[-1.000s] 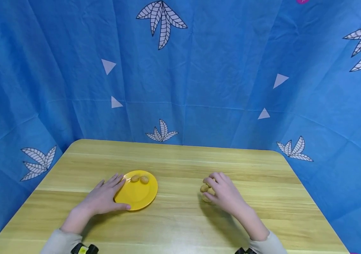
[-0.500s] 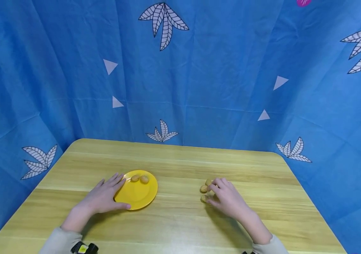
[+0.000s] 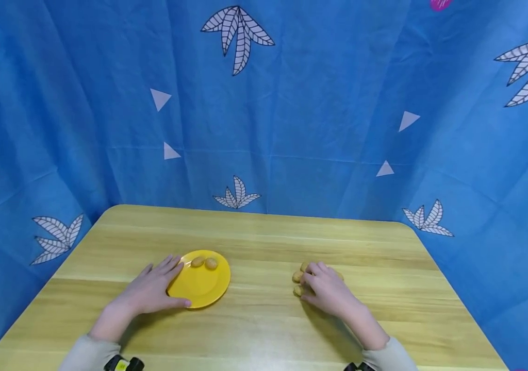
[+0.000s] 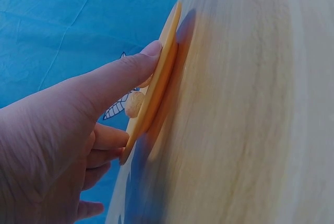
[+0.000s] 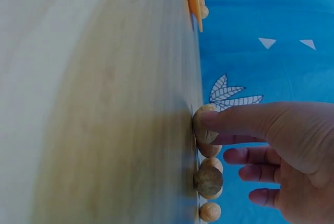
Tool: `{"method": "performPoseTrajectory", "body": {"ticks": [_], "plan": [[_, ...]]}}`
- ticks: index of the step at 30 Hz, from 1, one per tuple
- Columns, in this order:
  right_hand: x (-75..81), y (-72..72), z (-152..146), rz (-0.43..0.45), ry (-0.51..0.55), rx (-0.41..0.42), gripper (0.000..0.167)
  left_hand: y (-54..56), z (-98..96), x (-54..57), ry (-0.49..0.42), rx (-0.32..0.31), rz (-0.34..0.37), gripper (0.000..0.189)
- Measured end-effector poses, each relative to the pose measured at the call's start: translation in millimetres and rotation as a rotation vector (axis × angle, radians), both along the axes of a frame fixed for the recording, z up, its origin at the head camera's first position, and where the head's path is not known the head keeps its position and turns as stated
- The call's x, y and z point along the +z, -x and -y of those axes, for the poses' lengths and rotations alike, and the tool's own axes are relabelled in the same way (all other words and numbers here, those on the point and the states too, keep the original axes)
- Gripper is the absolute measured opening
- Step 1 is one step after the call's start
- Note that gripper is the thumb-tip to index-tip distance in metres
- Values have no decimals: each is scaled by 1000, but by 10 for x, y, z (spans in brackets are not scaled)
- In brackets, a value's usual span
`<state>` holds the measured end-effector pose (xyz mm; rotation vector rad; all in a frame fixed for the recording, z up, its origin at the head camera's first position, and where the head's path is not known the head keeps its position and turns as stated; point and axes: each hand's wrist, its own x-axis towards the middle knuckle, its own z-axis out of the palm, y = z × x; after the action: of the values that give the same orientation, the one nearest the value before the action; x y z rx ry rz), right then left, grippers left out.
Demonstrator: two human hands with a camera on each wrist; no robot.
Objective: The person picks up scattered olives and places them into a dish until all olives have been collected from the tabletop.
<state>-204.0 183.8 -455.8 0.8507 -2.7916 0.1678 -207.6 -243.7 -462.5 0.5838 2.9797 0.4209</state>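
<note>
On the wooden table stands a yellow plate (image 3: 199,286) with two walnuts (image 3: 211,263) near its far rim. My left hand (image 3: 150,291) lies against the plate's left side, fingers spread, thumb (image 4: 135,65) along the near rim. To the right, my right hand (image 3: 331,291) is lowered over a small group of walnuts (image 3: 297,276). In the right wrist view its thumb (image 5: 224,121) presses one walnut (image 5: 204,130), and the index finger lies behind it. That walnut appears to rest on the table. The hand partly hides the group in the head view.
Other walnuts (image 5: 210,180) sit close beside the pinched one, with a further walnut (image 3: 340,276) right of the hand. A stretch of bare table (image 3: 259,288) separates plate and group. A blue patterned curtain (image 3: 264,103) hangs behind and around the table (image 3: 254,340).
My right hand has drawn back slightly over the group, its fingers closing in on the near walnut, so more walnuts show. The left hand and the plate have stayed in place.
</note>
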Motion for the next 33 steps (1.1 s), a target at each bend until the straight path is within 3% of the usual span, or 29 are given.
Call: {"method": "performPoseTrajectory", "body": {"ticks": [9, 24, 33], "plan": [[-24, 36, 49, 0, 6, 20, 21, 4, -8, 36, 9, 4, -4, 108], [74, 64, 260, 19, -15, 73, 19, 13, -28, 25, 1, 3, 0, 108], [164, 109, 481, -17, -34, 121, 18, 15, -36, 13, 2, 16, 9, 109]]}}
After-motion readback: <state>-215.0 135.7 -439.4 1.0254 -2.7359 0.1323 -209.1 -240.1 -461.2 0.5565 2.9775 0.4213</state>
